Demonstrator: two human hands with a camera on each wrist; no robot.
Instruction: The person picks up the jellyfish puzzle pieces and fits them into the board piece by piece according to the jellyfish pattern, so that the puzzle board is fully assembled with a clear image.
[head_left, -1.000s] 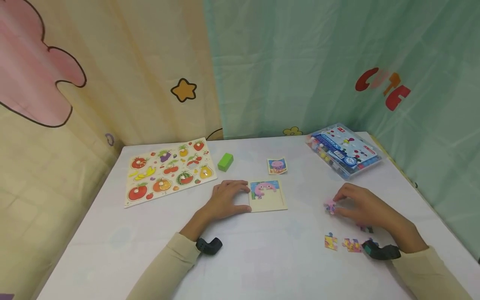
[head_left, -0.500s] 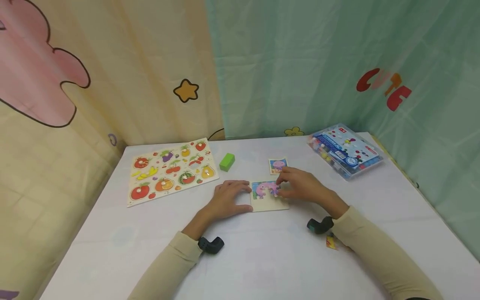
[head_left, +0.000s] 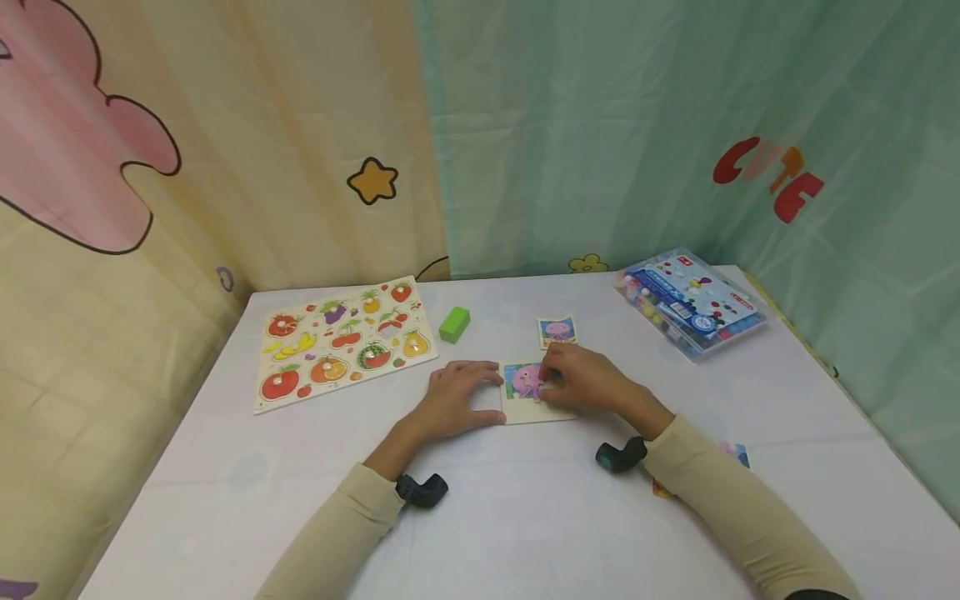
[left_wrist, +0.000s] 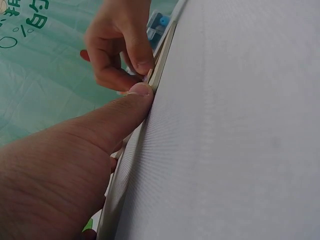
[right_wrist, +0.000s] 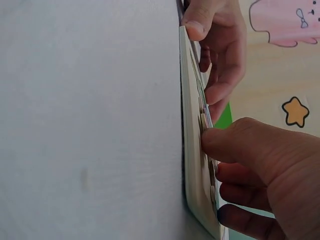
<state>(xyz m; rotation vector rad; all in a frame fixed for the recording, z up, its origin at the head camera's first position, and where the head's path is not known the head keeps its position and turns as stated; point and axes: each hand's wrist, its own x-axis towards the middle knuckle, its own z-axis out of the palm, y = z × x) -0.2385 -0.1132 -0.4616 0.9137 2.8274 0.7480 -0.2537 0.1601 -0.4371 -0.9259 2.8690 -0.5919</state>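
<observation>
A small wooden jigsaw board (head_left: 536,412) lies mid-table, its upper part filled with a pink octopus picture and its lower part bare wood. My left hand (head_left: 453,402) holds the board at its left side, thumb by the near corner and fingers farther up the edge. Between thumb and fingers, my right hand (head_left: 581,379) pinches a jigsaw piece (left_wrist: 148,75) low over the board's right half. The fingers largely hide this piece in the head view. Behind the board is a little octopus picture card (head_left: 557,330).
Loose jigsaw pieces (head_left: 737,453) lie to the right, partly covered by the right sleeve (head_left: 720,475). A fruit puzzle board (head_left: 345,342) sits back left, beside a green block (head_left: 454,324). At the back right is a clear plastic box (head_left: 692,302) of colourful parts.
My right hand has carried the jigsaw piece from the right side of the table to the board, then shifted slightly left and lower there. My left hand has stayed at the board's left edge.
</observation>
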